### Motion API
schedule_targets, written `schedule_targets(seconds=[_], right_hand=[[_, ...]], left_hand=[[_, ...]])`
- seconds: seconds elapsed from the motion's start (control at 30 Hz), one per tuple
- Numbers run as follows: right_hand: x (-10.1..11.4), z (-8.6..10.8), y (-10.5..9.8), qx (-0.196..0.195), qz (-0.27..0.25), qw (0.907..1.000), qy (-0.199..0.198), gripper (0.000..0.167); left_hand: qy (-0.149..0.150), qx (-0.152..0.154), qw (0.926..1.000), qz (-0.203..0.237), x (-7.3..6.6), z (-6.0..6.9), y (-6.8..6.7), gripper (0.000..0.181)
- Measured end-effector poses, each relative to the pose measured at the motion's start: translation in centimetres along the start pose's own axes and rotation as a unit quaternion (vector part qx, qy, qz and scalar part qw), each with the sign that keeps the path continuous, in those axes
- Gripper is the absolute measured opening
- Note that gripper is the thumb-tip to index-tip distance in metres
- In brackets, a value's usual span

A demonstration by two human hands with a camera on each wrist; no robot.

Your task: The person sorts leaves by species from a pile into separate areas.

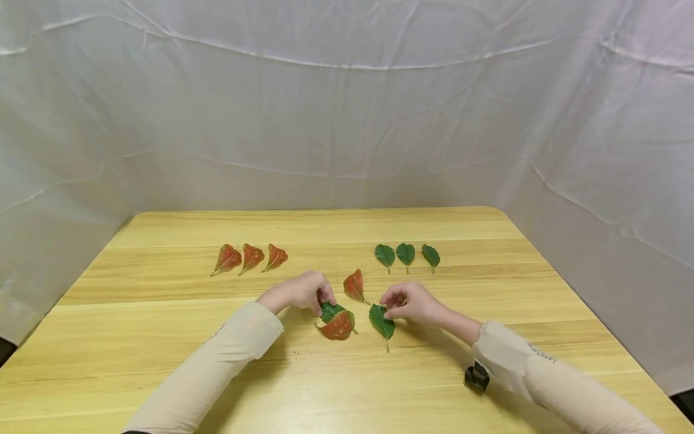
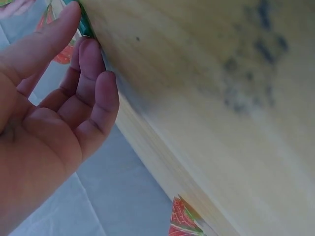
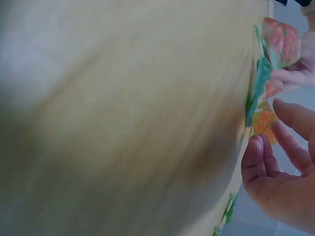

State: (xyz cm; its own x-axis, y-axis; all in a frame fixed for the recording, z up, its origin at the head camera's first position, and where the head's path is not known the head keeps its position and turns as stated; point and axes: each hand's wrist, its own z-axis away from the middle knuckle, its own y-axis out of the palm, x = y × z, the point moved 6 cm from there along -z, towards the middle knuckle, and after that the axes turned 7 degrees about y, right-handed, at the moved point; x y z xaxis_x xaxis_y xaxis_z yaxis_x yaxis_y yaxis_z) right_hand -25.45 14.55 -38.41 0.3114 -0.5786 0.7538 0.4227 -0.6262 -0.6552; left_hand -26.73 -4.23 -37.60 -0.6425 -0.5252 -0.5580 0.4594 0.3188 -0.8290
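Observation:
My left hand (image 1: 309, 290) pinches the edge of a green leaf (image 1: 329, 311), between thumb and fingers. A red leaf (image 1: 338, 327) overlaps that green leaf on its near side. In the left wrist view only a sliver of the green leaf (image 2: 85, 22) shows by the fingertips. My right hand (image 1: 414, 302) is at the upper right edge of another green leaf (image 1: 382, 321). In the right wrist view, its thumb and fingers stand apart beside the green leaf (image 3: 259, 91), with nothing gripped. Between the hands, slightly farther back, lies one more red leaf (image 1: 355, 286).
Three red leaves (image 1: 252, 257) lie in a row at the back left of the wooden table (image 1: 336, 386). Three green leaves (image 1: 405, 254) form a row at the back right. A small black object (image 1: 477, 378) sits by the right sleeve. Pale cloth (image 1: 325, 120) hangs around the table.

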Motion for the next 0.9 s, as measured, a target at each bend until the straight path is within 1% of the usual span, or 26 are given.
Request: schedule_targets(seconds=[0.1, 0.23, 0.4, 0.53, 0.63, 0.77, 0.9], right_hand=[[0.1, 0.0, 0.5, 0.018, 0.008, 0.9998, -0.009, 0.018], [0.1, 0.0, 0.7, 0.029, 0.015, 0.9994, -0.014, 0.018], [0.1, -0.1, 0.8, 0.040, 0.029, 0.9988, -0.006, 0.019], [0.2, -0.2, 0.8, 0.049, 0.040, 0.9980, 0.002, 0.020], [0.1, -0.3, 0.9, 0.053, 0.041, 0.9977, 0.008, 0.020], [0.2, -0.4, 0.9, 0.056, 0.040, 0.9975, 0.013, 0.019], [0.3, -0.4, 0.9, 0.059, 0.043, 0.9973, 0.011, 0.019]], left_hand=[[0.001, 0.002, 1.0000, 0.000, 0.0, 0.0, 0.0, 0.025], [0.001, 0.002, 0.9999, 0.011, 0.0, 0.2, -0.1, 0.027], [-0.002, -0.002, 0.9994, 0.034, 0.0, 0.6, -0.4, 0.028], [0.011, -0.016, 0.9990, 0.040, 0.0, 0.7, -0.9, 0.024], [0.021, -0.025, 0.9987, 0.040, -0.3, 0.8, -1.4, 0.019], [0.026, -0.025, 0.9980, 0.051, -0.9, 1.1, -1.8, 0.012], [0.034, -0.018, 0.9964, 0.075, -1.1, 1.3, -1.6, 0.009]])
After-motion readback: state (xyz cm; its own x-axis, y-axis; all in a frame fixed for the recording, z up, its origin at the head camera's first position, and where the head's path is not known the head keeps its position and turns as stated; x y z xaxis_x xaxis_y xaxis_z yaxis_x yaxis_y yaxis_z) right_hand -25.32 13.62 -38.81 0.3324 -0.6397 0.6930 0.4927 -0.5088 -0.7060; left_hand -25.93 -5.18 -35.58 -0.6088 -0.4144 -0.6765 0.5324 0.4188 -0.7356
